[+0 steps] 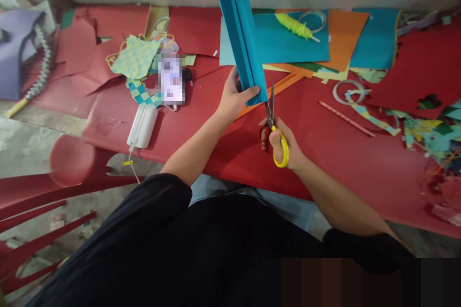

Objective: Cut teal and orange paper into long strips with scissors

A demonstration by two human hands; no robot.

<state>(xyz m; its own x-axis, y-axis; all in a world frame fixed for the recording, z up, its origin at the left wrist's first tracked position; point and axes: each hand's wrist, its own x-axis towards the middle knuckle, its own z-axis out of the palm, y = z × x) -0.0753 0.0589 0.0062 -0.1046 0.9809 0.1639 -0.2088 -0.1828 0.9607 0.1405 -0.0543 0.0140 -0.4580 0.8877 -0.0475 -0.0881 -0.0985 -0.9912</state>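
A long folded sheet of blue paper (239, 29) is held up over the red table, its near end gripped by my left hand (236, 96). The thumb lies across the front of the folds, and the other fingers are partly hidden behind. My right hand (284, 141) is closed around scissors (280, 151) with a yellow and a red handle loop. Their blades are parted and point up at the lower right corner of the blue paper. Whether they touch it I cannot tell. Beneath the paper lies a strip of orange paper (288, 85).
Blue sheets (281, 41), orange paper (347, 33), yellow yarn (293, 26) and tape rolls (347, 92) lie toward the back and right. Paper scraps (425, 129) pile at right. A phone (172, 79) and white power bank (142, 126) sit left, near a red chair (72, 163).
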